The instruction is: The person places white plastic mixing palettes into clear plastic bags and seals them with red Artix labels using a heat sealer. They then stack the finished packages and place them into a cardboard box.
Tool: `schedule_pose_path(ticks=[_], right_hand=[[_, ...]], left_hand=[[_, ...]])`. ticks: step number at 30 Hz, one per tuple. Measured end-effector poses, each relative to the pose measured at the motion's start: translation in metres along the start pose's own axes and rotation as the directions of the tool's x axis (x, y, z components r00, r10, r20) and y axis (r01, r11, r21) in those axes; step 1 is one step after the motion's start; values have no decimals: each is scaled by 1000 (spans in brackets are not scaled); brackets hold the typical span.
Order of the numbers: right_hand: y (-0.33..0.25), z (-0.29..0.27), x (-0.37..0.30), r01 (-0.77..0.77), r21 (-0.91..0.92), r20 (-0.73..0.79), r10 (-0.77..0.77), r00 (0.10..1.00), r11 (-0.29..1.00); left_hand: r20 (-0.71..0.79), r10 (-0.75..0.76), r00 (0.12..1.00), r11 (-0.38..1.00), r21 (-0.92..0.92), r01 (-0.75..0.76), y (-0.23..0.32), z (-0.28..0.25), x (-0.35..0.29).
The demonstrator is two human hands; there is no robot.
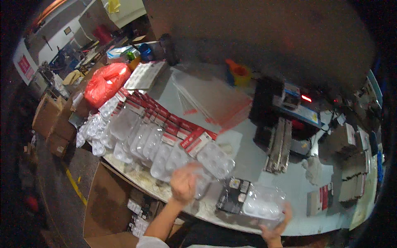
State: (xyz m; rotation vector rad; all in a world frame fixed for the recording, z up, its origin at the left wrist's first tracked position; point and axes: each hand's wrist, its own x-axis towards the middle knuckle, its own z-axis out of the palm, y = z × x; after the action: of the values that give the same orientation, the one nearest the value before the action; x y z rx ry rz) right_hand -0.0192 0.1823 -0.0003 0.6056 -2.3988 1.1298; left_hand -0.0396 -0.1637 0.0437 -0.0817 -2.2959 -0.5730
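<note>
My left hand (184, 182) is smeared by motion above the front row of clear plastic blister packs (215, 159) with red and white header cards. Whether its fingers hold anything cannot be made out. In front of me at the table's near edge lies another clear blister pack (263, 202) with a black card (234, 196) at its left end. At this pack's right front corner is my right hand (278, 225), its thumb and fingers spread apart, close to or touching the plastic.
Flat clear bags (211, 93) with red edges lie mid-table. A dark machine with a metal bar (279, 144) stands to their right, near stacked cards (353, 163). Below the table's left edge sits an open cardboard box (105, 202); a red plastic bag (106, 82) rests at the far left.
</note>
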Motion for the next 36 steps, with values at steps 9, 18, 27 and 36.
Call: schedule_pose_path(ticks=[9,18,27,36], right_hand=[[61,7,-52,-370,-120,75,380,922,921],[50,17,-26,-613,-202,72,636,768,764],[47,22,-21,-693,-200,49,713,699,693],[44,22,-12,-680,-141,-39,682,730,720]], left_hand=[[556,-431,711,514,799,-313,-294,34,205],[270,-614,742,448,893,45,-522,20,242],[422,-624,658,529,847,-42,-601,-16,262],[-92,-268,959,455,865,210,-385,-12,252]])
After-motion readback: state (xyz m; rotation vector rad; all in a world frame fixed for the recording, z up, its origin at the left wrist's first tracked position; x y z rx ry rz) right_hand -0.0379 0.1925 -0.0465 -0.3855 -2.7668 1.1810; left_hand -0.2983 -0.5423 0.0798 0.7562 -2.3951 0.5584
